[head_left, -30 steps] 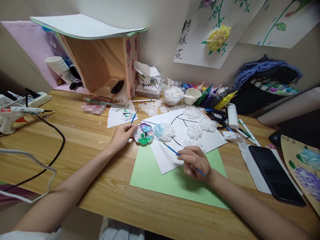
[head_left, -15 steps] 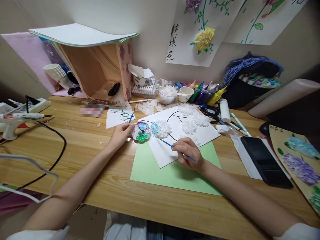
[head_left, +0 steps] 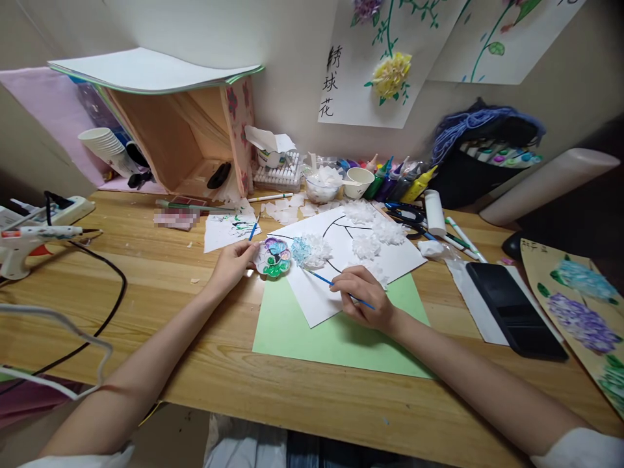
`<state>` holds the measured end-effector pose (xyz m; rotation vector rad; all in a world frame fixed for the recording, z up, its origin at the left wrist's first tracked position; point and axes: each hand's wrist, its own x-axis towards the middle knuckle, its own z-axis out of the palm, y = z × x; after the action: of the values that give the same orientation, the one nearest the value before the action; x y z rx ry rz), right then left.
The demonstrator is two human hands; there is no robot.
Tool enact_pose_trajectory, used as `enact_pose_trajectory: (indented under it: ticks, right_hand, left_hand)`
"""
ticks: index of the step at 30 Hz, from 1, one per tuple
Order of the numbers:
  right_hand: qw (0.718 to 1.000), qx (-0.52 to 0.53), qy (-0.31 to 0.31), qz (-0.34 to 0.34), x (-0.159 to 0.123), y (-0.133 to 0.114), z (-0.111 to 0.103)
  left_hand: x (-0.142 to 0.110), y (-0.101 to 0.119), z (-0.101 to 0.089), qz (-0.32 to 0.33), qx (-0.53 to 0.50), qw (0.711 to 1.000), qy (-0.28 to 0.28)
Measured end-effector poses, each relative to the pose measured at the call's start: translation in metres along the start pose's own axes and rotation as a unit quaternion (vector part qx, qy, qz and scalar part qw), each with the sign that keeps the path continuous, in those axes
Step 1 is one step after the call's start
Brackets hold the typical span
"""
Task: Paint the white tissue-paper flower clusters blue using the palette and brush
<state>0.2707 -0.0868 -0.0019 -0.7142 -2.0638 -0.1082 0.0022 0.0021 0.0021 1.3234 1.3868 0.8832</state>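
Head view: our right hand (head_left: 361, 298) pinches a slim blue paintbrush (head_left: 320, 278), tip angled toward the ruffled blue-and-white paper blossom (head_left: 311, 251) (whether touching, we can't tell). Our left hand (head_left: 234, 262) has its fingers gripping a white, scalloped plastic palette (head_left: 273, 259), seemingly keeping colour close. Under the white rectangular drawing sheet (head_left: 311, 305), pale green paper (head_left: 336, 351) probably shields the wooden counter (head_left: 219, 383). Our right hand partly hides a lower white paper blossom (head_left: 379, 273).

I'm seeing black handwritten characters (head_left: 329, 82), 绣球花, running down a white paper sheet (head_left: 358, 97) on the pale wall (head_left: 288, 62), left of its ruffled yellow flower (head_left: 391, 75).
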Motion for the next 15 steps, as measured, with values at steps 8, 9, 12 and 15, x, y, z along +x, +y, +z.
enact_pose_trajectory:
  ticks: [8,9,12,15]
  right_hand:
    - [0.999,-0.009,0.041,-0.023,-0.004,0.002,-0.009]
    - [0.999,-0.011,0.048,-0.023,-0.004,0.003,-0.010]
    - [0.997,-0.012,0.079,-0.009,-0.004,0.006,-0.014]
    - [0.993,-0.017,0.114,0.020,-0.003,0.014,-0.018]
  left_hand:
    - [-0.001,0.007,-0.011,-0.017,0.017,1.000,-0.013]
    - [-0.001,0.010,-0.015,-0.020,0.023,0.999,-0.018]
    - [-0.003,0.020,-0.027,-0.027,0.045,0.997,-0.051]
    - [-0.003,0.024,-0.037,-0.067,0.109,0.986,-0.103]
